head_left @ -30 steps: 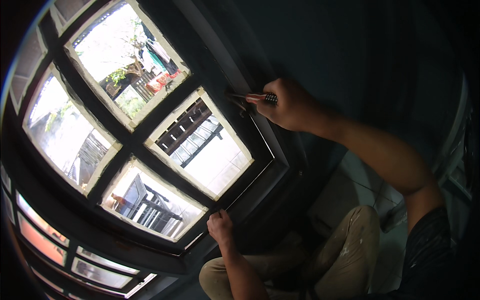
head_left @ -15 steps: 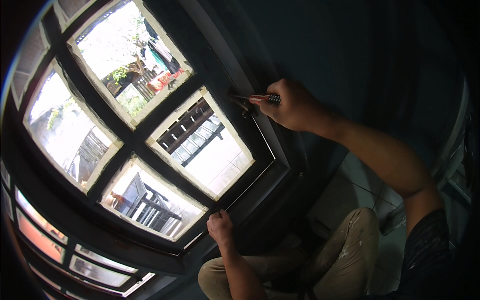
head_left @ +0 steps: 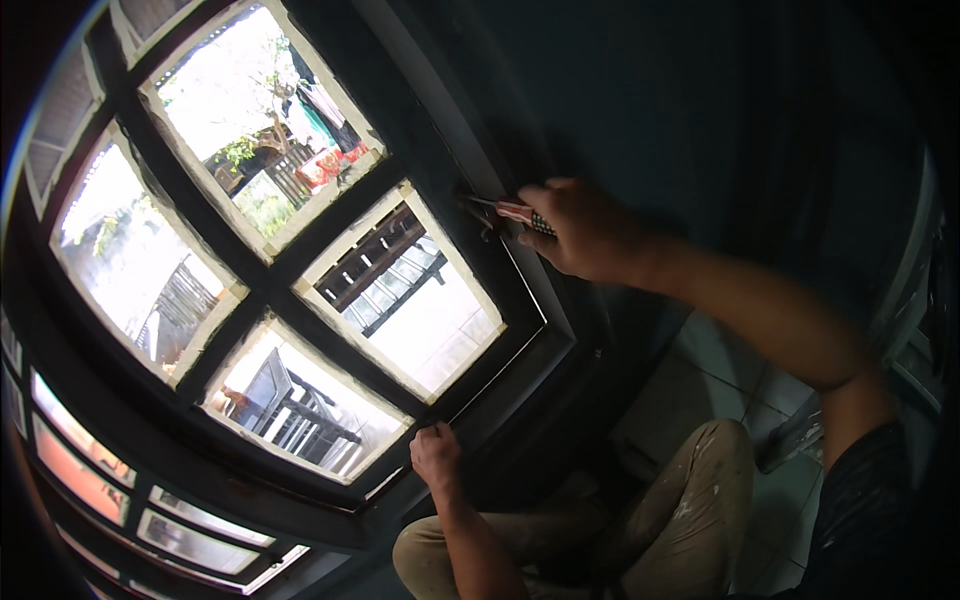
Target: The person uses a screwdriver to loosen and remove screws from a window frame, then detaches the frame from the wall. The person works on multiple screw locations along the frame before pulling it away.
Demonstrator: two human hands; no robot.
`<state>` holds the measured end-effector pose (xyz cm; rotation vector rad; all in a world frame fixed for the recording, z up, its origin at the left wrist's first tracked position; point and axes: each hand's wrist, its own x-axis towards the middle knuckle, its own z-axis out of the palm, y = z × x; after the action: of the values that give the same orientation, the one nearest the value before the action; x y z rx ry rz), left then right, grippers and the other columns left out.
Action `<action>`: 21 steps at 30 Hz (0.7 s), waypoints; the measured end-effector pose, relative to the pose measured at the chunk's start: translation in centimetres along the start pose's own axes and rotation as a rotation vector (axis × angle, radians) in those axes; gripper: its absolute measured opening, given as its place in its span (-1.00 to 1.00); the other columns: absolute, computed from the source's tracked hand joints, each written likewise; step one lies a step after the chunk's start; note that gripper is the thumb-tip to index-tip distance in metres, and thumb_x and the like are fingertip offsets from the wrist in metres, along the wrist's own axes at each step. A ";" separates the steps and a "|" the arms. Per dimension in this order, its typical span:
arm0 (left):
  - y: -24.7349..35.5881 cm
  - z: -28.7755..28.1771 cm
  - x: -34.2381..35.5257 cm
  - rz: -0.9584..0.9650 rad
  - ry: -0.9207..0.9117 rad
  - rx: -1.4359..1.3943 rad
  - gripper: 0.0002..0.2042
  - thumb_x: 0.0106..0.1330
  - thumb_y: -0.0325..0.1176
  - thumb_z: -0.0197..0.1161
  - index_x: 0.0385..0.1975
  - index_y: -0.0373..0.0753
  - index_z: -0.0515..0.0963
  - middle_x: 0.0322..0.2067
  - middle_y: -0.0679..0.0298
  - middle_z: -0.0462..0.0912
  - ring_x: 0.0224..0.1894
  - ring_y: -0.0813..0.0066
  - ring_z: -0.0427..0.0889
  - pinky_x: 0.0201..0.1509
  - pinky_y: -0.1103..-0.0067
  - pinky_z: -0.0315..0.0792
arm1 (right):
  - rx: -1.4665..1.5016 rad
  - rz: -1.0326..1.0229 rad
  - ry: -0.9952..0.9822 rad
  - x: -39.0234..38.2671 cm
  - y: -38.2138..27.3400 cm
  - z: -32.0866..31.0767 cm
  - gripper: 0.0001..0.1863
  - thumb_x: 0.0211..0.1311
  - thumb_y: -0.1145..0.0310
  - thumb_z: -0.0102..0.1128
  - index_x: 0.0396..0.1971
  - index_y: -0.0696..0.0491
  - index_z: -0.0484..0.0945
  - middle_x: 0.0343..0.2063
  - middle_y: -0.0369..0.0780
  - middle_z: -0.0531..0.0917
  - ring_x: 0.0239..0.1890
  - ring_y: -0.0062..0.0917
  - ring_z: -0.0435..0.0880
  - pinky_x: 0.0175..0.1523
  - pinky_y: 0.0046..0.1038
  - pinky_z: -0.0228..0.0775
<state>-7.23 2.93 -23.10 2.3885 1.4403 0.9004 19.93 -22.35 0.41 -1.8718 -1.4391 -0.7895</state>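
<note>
My right hand [head_left: 590, 232] holds a screwdriver by its red and black handle [head_left: 522, 214], with some fingers stretched along it. The thin shaft points left to a small dark metal fitting [head_left: 486, 228] on the edge of the dark window sash [head_left: 400, 120]; whether its tip touches a screw is too dark to tell. Lower down, my left hand [head_left: 436, 458] is closed at the sash's bottom edge, knuckles up. What its fingers grip there is hidden.
Pale tape borders the window panes [head_left: 405, 290]. The dark window frame [head_left: 555, 335] runs beside the sash, with a bright gap between. My bent knee [head_left: 700, 480] in paint-spotted trousers is below, over a tiled floor [head_left: 680, 400]. A second window [head_left: 200, 540] is at lower left.
My right hand has turned on the screwdriver handle and dropped slightly, its fingers looser and straighter. The forearm is a little lower. My left hand has barely shifted.
</note>
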 end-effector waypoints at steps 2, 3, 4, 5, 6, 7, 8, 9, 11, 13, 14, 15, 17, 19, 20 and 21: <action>-0.2 0.0 0.1 0.001 -0.015 0.005 -0.58 0.43 -0.09 0.17 -0.39 -0.38 0.71 -0.29 -0.23 0.73 -0.14 -0.34 0.70 -0.01 -0.04 0.54 | 0.382 0.341 -0.159 0.7 0.4 -0.5 -0.64 0.44 0.12 0.35 -0.25 0.17 0.68 -0.40 -0.05 0.74 -0.38 -0.24 0.83 -0.25 -0.21 0.63; -0.4 0.0 0.3 -0.002 -0.031 0.018 -0.60 0.44 -0.10 0.17 -0.36 -0.36 0.72 -0.28 -0.22 0.73 -0.12 -0.34 0.71 0.01 -0.04 0.55 | 0.505 0.501 -0.216 1.3 -0.1 -0.8 -0.64 0.45 0.12 0.33 -0.28 0.17 0.68 -0.43 -0.05 0.74 -0.39 -0.27 0.82 -0.25 -0.23 0.62; -0.5 0.0 0.4 -0.005 -0.047 0.031 -0.61 0.44 -0.10 0.17 -0.32 -0.35 0.73 -0.27 -0.22 0.74 -0.11 -0.33 0.72 0.03 -0.04 0.56 | 0.627 0.661 -0.273 1.9 -0.3 -1.1 -0.64 0.46 0.13 0.31 -0.31 0.17 0.67 -0.46 -0.06 0.73 -0.41 -0.31 0.82 -0.26 -0.25 0.61; -0.5 0.0 0.4 -0.002 -0.032 0.021 -0.61 0.44 -0.10 0.18 -0.33 -0.35 0.73 -0.28 -0.22 0.74 -0.11 -0.34 0.72 0.03 -0.04 0.56 | 0.750 0.821 -0.330 2.4 -0.5 -1.4 -0.64 0.47 0.13 0.28 -0.34 0.17 0.67 -0.49 -0.06 0.72 -0.42 -0.35 0.81 -0.26 -0.27 0.60; -0.4 0.0 0.1 0.001 -0.023 0.011 -0.61 0.44 -0.10 0.18 -0.33 -0.35 0.73 -0.28 -0.21 0.74 -0.12 -0.34 0.71 0.02 -0.04 0.56 | 0.755 0.826 -0.342 2.8 -0.5 -1.6 -0.64 0.48 0.14 0.27 -0.35 0.17 0.68 -0.49 -0.05 0.74 -0.41 -0.34 0.83 -0.25 -0.26 0.62; -0.3 0.0 -0.1 0.004 -0.013 0.002 -0.61 0.44 -0.10 0.18 -0.33 -0.35 0.73 -0.29 -0.21 0.74 -0.13 -0.34 0.71 0.02 -0.04 0.56 | 0.761 0.831 -0.354 3.1 -0.4 -1.8 -0.65 0.49 0.16 0.26 -0.37 0.16 0.69 -0.49 -0.05 0.75 -0.39 -0.34 0.84 -0.24 -0.25 0.64; -0.3 0.1 0.0 0.004 -0.013 0.004 -0.61 0.44 -0.10 0.18 -0.34 -0.35 0.72 -0.29 -0.21 0.74 -0.12 -0.34 0.71 0.02 -0.03 0.57 | 0.768 0.835 -0.366 3.2 -0.4 -1.8 -0.65 0.50 0.17 0.24 -0.38 0.15 0.71 -0.49 -0.04 0.76 -0.38 -0.34 0.85 -0.23 -0.24 0.66; -0.2 0.1 -0.1 -0.003 -0.014 0.005 -0.61 0.44 -0.10 0.18 -0.35 -0.35 0.72 -0.29 -0.21 0.74 -0.12 -0.34 0.72 0.02 -0.03 0.57 | 0.463 0.569 -0.271 2.9 -0.5 -1.6 -0.67 0.50 0.19 0.24 -0.38 0.14 0.72 -0.47 -0.04 0.78 -0.36 -0.31 0.86 -0.21 -0.22 0.68; -0.1 0.0 -0.2 -0.008 -0.012 0.012 -0.61 0.44 -0.10 0.18 -0.36 -0.35 0.72 -0.28 -0.21 0.74 -0.12 -0.34 0.72 0.02 -0.02 0.57 | -0.133 0.027 -0.071 1.8 -0.9 -1.1 -0.70 0.50 0.23 0.23 -0.38 0.11 0.75 -0.44 -0.04 0.80 -0.33 -0.25 0.88 -0.17 -0.17 0.72; 0.2 -0.4 -0.2 0.007 -0.002 0.025 -0.61 0.44 -0.11 0.17 -0.36 -0.35 0.73 -0.28 -0.21 0.74 -0.12 -0.34 0.72 0.02 -0.02 0.57 | -0.160 0.003 -0.006 1.6 -0.9 -0.7 -0.70 0.50 0.23 0.24 -0.36 0.13 0.76 -0.44 -0.04 0.80 -0.31 -0.21 0.87 -0.12 -0.18 0.73; 0.1 -0.2 -0.2 -0.002 -0.007 0.016 -0.61 0.44 -0.11 0.17 -0.36 -0.35 0.73 -0.28 -0.21 0.74 -0.12 -0.34 0.72 0.02 -0.02 0.57 | -0.173 -0.010 0.026 1.6 -0.9 -0.5 -0.70 0.50 0.23 0.25 -0.36 0.13 0.76 -0.45 -0.03 0.80 -0.30 -0.18 0.87 -0.09 -0.18 0.73; -0.1 0.0 0.0 -0.008 -0.011 0.005 -0.61 0.44 -0.11 0.17 -0.35 -0.35 0.73 -0.28 -0.22 0.74 -0.12 -0.34 0.72 0.01 -0.02 0.57 | -0.189 -0.022 0.061 1.7 -1.0 -0.5 -0.70 0.50 0.23 0.25 -0.35 0.14 0.77 -0.45 -0.03 0.79 -0.30 -0.16 0.86 -0.06 -0.19 0.73; -0.2 -0.2 0.0 -0.018 -0.025 -0.007 -0.61 0.44 -0.12 0.17 -0.35 -0.36 0.73 -0.28 -0.22 0.74 -0.12 -0.34 0.72 0.01 -0.02 0.57 | 0.084 0.345 -0.164 3.0 -1.5 -2.7 -0.63 0.52 0.17 0.25 -0.37 0.16 0.75 -0.46 -0.02 0.79 -0.30 -0.18 0.87 -0.08 -0.19 0.71; 0.2 -0.5 -0.2 -0.019 -0.042 -0.019 -0.61 0.43 -0.12 0.16 -0.35 -0.37 0.73 -0.28 -0.23 0.74 -0.13 -0.34 0.72 0.01 -0.03 0.57 | 0.261 0.534 -0.295 3.6 -1.6 -3.4 -0.58 0.52 0.12 0.25 -0.39 0.19 0.74 -0.47 -0.01 0.78 -0.31 -0.21 0.87 -0.10 -0.20 0.69; 0.0 -0.4 -0.1 -0.014 -0.023 -0.019 -0.61 0.44 -0.12 0.16 -0.35 -0.37 0.73 -0.28 -0.23 0.74 -0.12 -0.34 0.72 0.01 -0.03 0.57 | 0.303 0.544 -0.312 3.6 -1.4 -3.1 -0.55 0.53 0.09 0.25 -0.40 0.20 0.73 -0.47 -0.01 0.78 -0.32 -0.22 0.87 -0.12 -0.20 0.68; -0.1 -0.1 -0.1 -0.004 -0.007 -0.018 -0.60 0.44 -0.12 0.16 -0.35 -0.38 0.73 -0.28 -0.23 0.74 -0.12 -0.34 0.72 0.01 -0.03 0.57 | 0.344 0.561 -0.327 3.4 -1.2 -2.8 -0.53 0.53 0.06 0.25 -0.40 0.21 0.73 -0.48 -0.01 0.78 -0.32 -0.23 0.87 -0.13 -0.21 0.67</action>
<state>-7.39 2.87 -23.08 2.3734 1.4276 0.8986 19.35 -22.29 4.91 -2.0339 -1.0496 0.0340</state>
